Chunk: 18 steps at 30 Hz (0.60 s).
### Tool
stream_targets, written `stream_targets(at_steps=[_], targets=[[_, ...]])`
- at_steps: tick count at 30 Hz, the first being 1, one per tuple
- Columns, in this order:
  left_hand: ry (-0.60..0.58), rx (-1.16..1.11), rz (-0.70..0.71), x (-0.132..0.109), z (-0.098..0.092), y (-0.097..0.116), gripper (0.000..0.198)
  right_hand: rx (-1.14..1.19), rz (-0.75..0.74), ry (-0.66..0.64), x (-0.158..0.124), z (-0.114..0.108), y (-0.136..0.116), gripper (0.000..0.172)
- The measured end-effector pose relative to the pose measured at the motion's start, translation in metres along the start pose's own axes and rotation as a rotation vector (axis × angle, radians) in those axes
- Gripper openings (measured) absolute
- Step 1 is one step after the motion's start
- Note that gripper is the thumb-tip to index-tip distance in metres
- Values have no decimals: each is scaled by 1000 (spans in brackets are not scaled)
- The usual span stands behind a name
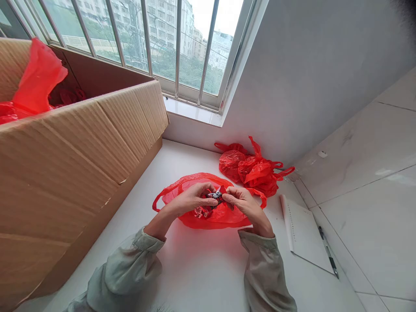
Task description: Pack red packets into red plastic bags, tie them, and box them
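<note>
An open red plastic bag (224,222) lies spread on the white table, its handles out to both sides. Above its mouth, my left hand (196,197) and my right hand (238,200) pinch a small wrapped candy (215,197) between their fingertips. The wrapper is dark with white marks and red parts. Another red wrapped piece (202,212) with dark print rests in the bag below my left hand. My fingers and the bag's folds hide part of what else is inside.
A large cardboard box (97,143) with red bags inside stands at the left. Several filled red bags (253,167) sit against the wall. A notebook (307,234) and a pen (329,252) lie at the right. Behind is a barred window (162,47).
</note>
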<state>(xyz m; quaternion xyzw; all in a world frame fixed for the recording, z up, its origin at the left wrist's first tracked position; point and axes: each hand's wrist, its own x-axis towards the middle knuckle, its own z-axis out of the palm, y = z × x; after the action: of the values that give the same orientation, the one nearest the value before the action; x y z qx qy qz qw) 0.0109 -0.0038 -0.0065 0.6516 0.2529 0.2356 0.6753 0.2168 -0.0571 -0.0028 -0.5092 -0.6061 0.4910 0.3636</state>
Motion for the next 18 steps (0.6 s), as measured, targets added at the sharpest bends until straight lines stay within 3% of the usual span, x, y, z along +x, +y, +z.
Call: stream_targets(at_steps=[5,10,18], targets=[[-88,5,-63,-2,1,-4,30,4,8,16,-1,-1,0,43],[-86,37,-74,-5,-1,-3,28,-47,-1,34,2,-1,5,40],[130,203,6,-5,-6,0,22,-314,3,308,10,1,19,37]])
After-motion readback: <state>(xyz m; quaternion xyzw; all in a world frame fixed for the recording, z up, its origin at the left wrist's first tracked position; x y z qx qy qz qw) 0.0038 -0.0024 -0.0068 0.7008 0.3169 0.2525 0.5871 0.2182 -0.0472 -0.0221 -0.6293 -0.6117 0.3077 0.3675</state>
